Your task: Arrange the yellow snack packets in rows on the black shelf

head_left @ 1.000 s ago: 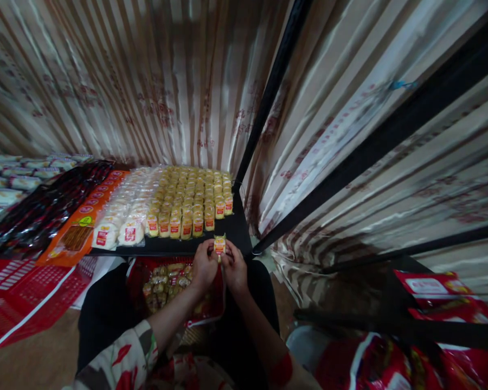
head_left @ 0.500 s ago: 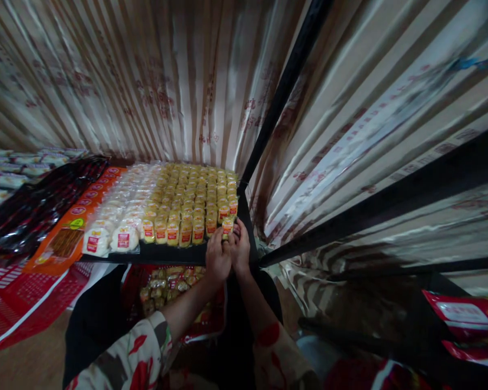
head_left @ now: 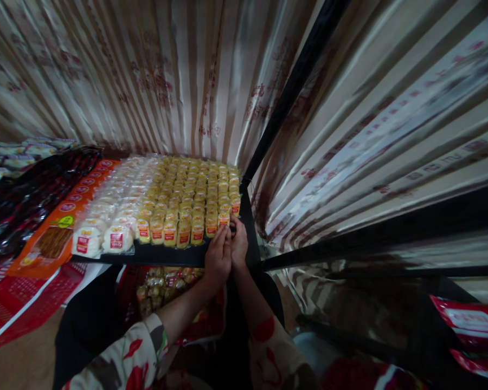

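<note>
Rows of small yellow wrapped snack packs [head_left: 183, 206] with red-and-white labels stand on a black shelf [head_left: 154, 253]. At the front of the second row from the right is one yellow snack pack [head_left: 224, 215]. My left hand [head_left: 218, 253] has its fingers pressed together at the lower front of that pack. Close beside it, my right hand [head_left: 239, 244] is closed, with curled fingertips at the pack's right edge. The fingers partly cover the pack's lower end. Beneath the shelf, a red basket [head_left: 217, 330] holds more yellow packs [head_left: 158, 284], partly behind my left forearm.
Left of the yellow rows lie round white packs [head_left: 119, 238], an orange packet [head_left: 49, 238] and dark shiny packets [head_left: 24, 200]. Another red basket [head_left: 24, 303] sits lower left. Black posts [head_left: 293, 92] and striped curtains [head_left: 179, 81] bound the shelf. Red packets [head_left: 472, 322] lie at right.
My hands have moved slightly with the yellow pack, which now stands against the front of its row. The view has shifted a little, so the shelf's left side appears further left.
</note>
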The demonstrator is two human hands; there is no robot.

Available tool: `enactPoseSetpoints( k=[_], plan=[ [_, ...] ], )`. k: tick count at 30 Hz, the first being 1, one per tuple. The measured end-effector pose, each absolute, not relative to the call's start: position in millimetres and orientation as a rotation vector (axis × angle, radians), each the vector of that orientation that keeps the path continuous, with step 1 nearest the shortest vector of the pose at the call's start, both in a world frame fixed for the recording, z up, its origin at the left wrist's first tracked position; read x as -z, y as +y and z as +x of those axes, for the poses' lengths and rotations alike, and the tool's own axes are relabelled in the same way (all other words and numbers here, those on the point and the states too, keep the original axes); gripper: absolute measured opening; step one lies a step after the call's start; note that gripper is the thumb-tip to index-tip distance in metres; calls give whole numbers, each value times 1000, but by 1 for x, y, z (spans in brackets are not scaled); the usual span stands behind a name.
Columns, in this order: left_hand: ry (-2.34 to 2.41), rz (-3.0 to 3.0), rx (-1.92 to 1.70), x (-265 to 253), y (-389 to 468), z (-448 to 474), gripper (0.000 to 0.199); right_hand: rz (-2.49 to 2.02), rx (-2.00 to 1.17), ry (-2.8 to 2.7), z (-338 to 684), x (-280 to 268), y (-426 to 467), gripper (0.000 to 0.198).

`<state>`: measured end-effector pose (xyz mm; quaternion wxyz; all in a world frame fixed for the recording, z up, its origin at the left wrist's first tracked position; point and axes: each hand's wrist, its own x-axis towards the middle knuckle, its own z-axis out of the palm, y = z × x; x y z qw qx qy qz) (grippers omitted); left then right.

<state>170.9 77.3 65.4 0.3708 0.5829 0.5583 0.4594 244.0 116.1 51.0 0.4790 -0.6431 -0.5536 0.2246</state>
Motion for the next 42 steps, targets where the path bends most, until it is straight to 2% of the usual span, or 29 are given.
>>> enactPoseSetpoints(
  k=[7, 16, 25, 32, 37, 42],
  plan=[
    [1368, 1509, -1193, -58, 79, 170, 42, -1586, -617, -1314, 243, -42, 119, 32],
    [1472, 1551, -1104, -70, 72, 168, 41, -1544, -545, -1331, 245, -41, 110, 41],
    [1457, 1527, -1004, -75, 23, 134, 31, -1520, -525, -1493, 225, -48, 42, 35],
    [1632, 1459, -713, -43, -10, 94, 28, -1439, -595, -1793, 200, -27, -13, 35],
    [1639, 1364, -288, 0, -26, 75, 27, -1718, -865, -2169, 188, 6, -29, 39],
    [1577, 1357, -172, 33, -40, 69, 26, -1992, -1309, -2496, 186, 37, -28, 30]
  ],
)
